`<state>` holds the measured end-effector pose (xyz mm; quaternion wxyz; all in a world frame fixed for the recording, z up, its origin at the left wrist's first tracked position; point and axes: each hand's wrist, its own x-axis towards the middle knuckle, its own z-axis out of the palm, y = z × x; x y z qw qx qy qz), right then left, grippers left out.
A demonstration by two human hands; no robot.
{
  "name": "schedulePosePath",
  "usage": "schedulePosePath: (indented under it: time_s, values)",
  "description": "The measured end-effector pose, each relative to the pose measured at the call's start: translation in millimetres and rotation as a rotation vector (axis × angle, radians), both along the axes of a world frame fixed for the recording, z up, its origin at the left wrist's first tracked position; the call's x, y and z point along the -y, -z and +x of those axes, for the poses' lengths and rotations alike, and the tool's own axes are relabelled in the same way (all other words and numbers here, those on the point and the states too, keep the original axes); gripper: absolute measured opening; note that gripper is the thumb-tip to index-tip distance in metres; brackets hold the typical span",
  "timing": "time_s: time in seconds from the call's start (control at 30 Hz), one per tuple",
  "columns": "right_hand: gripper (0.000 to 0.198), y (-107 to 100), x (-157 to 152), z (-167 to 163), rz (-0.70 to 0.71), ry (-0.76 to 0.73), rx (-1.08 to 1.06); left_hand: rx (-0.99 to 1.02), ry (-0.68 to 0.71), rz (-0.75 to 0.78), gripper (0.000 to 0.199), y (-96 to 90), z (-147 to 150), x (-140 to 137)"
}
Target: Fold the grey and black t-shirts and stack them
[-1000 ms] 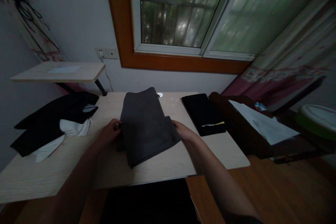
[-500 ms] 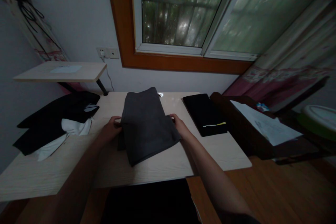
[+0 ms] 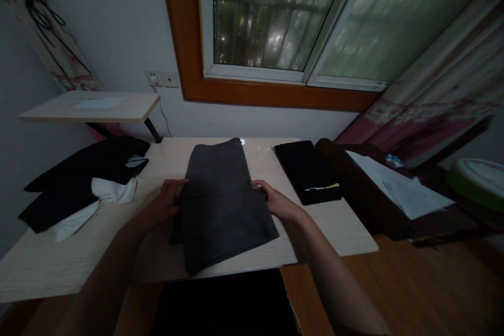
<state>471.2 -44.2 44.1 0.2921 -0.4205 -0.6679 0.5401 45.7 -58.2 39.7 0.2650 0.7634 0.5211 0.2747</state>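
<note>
A dark grey folded garment lies on the pale wooden table in front of me, with a crease running across its middle. My left hand is closed on its left edge near that crease. At the opposite edge, my right hand grips the cloth between thumb and fingers. Parts of the fingers are hidden, the left ones most of all. Whether the garment is trousers or something else, I cannot tell.
To the right lies a folded black garment with a small yellow and white mark. Black and white clothes are heaped at the left, near a small raised shelf. Papers rest on dark furniture beyond the table.
The grey garment has come nearer to me and lies flatter, its near edge closer to the table's front. Both hands have shifted with it, still at its two sides.
</note>
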Motion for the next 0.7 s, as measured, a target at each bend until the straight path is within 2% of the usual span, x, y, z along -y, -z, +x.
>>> schedulePosePath:
  time_s: [0.1,0.2,0.33,0.43,0.5,0.57,0.63,0.7]
  values:
    - [0.071,-3,5,1,0.269,-0.017,0.048,-0.210,0.098,0.286,0.074,-4.2,2,11]
    - [0.057,-3,10,6,0.414,-0.043,0.105,-0.399,0.237,0.434,0.084,-13.3,7,28]
    - [0.028,0,15,14,0.403,-0.108,0.109,-0.429,0.408,0.560,0.075,-21.0,12,42]
    - [0.018,-4,13,16,0.300,-0.127,0.037,-0.315,0.474,0.543,0.060,-18.7,11,38]
    - [0.017,-8,7,14,0.239,-0.120,-0.040,-0.211,0.425,0.462,0.052,-16.1,9,30]
    - [0.019,-12,-2,7,0.194,-0.071,-0.118,-0.116,0.287,0.326,0.044,-15.8,10,18]
    - [0.024,-12,-15,-5,0.142,0.068,-0.221,-0.020,0.090,0.183,0.037,-17.7,13,0]
    - [0.032,-9,-29,-20,0.080,0.296,-0.347,0.103,-0.131,0.100,0.033,-19.2,18,-23]
